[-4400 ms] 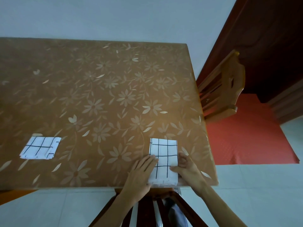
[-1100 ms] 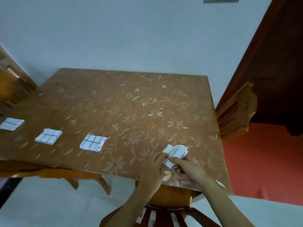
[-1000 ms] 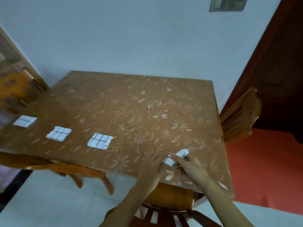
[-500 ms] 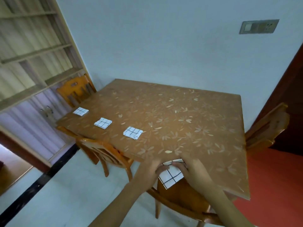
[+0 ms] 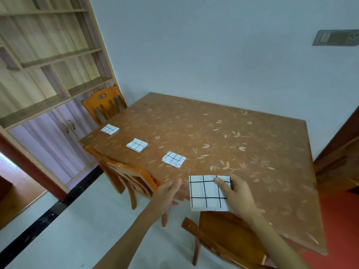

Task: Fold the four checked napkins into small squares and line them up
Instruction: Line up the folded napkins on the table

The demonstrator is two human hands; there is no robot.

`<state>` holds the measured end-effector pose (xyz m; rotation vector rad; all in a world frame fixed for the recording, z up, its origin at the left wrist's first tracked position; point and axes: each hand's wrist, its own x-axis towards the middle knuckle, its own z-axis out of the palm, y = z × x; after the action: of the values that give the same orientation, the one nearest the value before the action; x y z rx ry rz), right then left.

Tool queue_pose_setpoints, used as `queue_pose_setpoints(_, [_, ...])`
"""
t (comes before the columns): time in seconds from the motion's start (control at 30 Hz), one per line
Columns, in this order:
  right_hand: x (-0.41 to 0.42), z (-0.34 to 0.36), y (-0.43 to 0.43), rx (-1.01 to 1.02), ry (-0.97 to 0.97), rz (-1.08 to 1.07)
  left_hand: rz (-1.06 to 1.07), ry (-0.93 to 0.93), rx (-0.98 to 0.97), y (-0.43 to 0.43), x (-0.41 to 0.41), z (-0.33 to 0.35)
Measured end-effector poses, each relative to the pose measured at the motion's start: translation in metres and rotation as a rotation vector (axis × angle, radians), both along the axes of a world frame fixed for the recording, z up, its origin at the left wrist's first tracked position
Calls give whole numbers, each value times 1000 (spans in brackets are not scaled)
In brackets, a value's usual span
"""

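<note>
Thumb of the right hand [image 5: 238, 193] lies flat on top of the held napkin [image 5: 206, 193], near its upper right corner. The other fingers go under the cloth, where I cannot see them. I read it as a pinch: thumb above, fingers below. The held napkin is a folded square, white with thin black checks. It sits at the table's near edge and hangs partly past it, over the near chair [image 5: 223, 235]. I cannot tell whether its far edge touches the tabletop.

Left hand [image 5: 169, 192]: just beside the held napkin's left edge, not touching it. Its fingers are fairly straight and close together, pointing toward the table and holding nothing. The fingertips are blurred, so I get no finer reading.

Table [image 5: 242, 136]: brown top with a pale flower-and-leaf print. Three more folded squares lie flat on it in a slanting row along its left side, each well apart from the next:
- nearest napkin [image 5: 173, 159]
- middle napkin [image 5: 137, 145]
- farthest napkin [image 5: 109, 129]

All three carry the same check. The held napkin sits at the near end of that line.

Surroundings:
- A side chair [image 5: 128, 177] is pushed in at the table's left edge.
- A far chair [image 5: 104, 105] stands at the far left corner.
- A shelving unit [image 5: 48, 65] with cupboard doors below fills the left wall.
- A switch plate [image 5: 337, 37] is on the pale back wall, upper right.
- Red flooring [image 5: 342, 220] lies to the right of the table, with pale tiles under my forearms.
</note>
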<state>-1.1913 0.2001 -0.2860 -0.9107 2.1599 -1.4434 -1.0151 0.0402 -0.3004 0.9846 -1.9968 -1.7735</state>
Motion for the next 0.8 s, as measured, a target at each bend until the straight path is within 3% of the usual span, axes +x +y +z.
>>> queue_pose_setpoints(0.07, [13,0,-30,-28,-28,24,-63,26,72,-14,-7,6])
queue_pose_setpoints(0.27, [24,-7,-103,-1,-36,-1,-125,64,17,-97,-6,5])
queue_pose_setpoints(0.4, [26,-11,-127,205,-202,238,-67,96,-72,-150,-3,5])
queue_pose_setpoints(0.47, [33,-13,-143,221,-239,290,-150,62,-102,-168,-6,-1])
queue_pose_setpoints(0.63, [35,-23,-185,131,-160,128,-352,13,-96,-189,-21,-21])
queue_pose_setpoints(0.8, [15,-36,-200,3,-308,-122,-284,-5,193,-203,-42,-47])
